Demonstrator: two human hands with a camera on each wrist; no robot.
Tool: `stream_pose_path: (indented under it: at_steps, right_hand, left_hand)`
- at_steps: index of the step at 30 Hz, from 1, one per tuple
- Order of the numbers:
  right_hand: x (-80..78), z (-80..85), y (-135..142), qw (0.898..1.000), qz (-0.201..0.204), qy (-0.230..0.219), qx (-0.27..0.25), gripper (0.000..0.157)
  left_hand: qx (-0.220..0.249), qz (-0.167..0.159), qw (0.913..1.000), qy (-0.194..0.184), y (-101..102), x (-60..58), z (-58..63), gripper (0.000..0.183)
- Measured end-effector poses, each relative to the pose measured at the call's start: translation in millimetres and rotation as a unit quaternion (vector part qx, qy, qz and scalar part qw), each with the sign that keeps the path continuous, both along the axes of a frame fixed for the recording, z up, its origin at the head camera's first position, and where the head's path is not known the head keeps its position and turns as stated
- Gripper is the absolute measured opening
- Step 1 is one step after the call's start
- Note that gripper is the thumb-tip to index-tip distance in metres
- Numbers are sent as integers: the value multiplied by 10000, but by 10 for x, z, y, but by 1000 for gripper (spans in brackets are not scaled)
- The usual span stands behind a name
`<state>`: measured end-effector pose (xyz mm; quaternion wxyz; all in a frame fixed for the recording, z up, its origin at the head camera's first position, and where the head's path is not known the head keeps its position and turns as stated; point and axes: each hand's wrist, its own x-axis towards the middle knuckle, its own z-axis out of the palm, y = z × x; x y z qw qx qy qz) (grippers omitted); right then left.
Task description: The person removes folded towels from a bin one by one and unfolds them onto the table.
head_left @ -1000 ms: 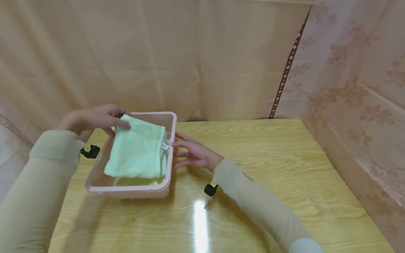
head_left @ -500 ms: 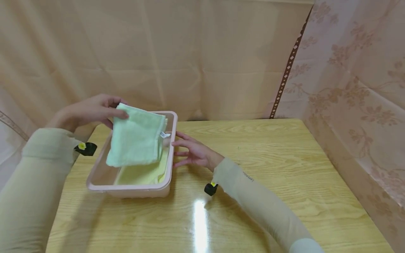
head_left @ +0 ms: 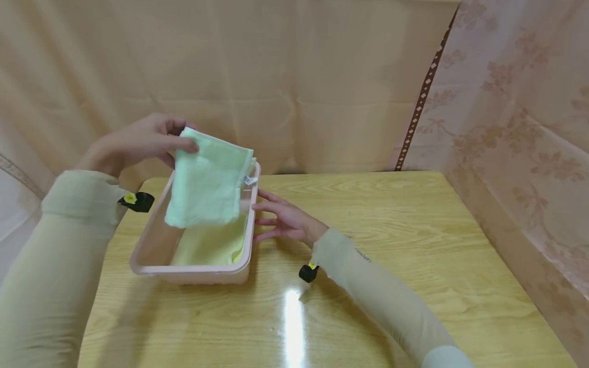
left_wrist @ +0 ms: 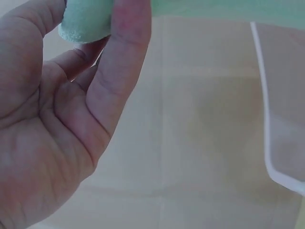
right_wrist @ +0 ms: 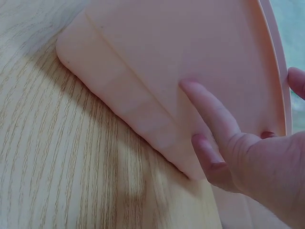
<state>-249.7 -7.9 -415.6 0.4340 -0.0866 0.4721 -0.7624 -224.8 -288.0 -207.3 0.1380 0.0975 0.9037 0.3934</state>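
My left hand (head_left: pixel 142 140) pinches the upper left corner of a folded mint-green towel (head_left: pixel 209 184), thumb in front. The towel hangs tilted over a pink plastic bin (head_left: pixel 193 269), with a small white tag at its right edge. In the left wrist view the fingers also hold the green towel (left_wrist: pixel 86 21). A yellow cloth (head_left: pixel 202 245) lies flat inside the bin, partly hidden behind the towel. My right hand (head_left: pixel 290 222) touches the bin's right side with spread fingers. The right wrist view shows fingers against the bin's outer wall (right_wrist: pixel 143 71) and one fingertip at the rim.
The bin stands on the left part of a wood-grain table (head_left: pixel 391 230). A beige curtain (head_left: pixel 322 102) hangs behind the table, and a pink floral cloth (head_left: pixel 520 138) covers the right side. Dark wrist cameras (head_left: pixel 308 273) are on both sleeves.
My left hand has lifted the green towel up, latterly also a little to the right, uncovering more of the yellow cloth. The right hand stays at the bin's side.
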Motion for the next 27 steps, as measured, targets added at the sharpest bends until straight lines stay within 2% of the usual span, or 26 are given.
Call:
stream_pose_path:
  at_steps: [7, 20, 23, 27]
  right_hand:
    - [-2, 7, -26, 9999, -21, 61, 84, 64]
    - [-39, 48, -38, 9999, -109, -5, 127, 67]
    - [-43, 89, -35, 9997, -248, -9, 55, 65]
    - [-63, 189, -21, 9968, -720, 323, -116, 53]
  left_hand:
    - [35, -2, 9996, 274, 150, 12, 184, 31]
    - [-94, -257, 9980, 566, 445, 2, 494, 29]
    - [-94, -319, 9977, 588, 507, -12, 534, 28]
    - [-118, -364, 9970, 676, 580, -29, 584, 26]
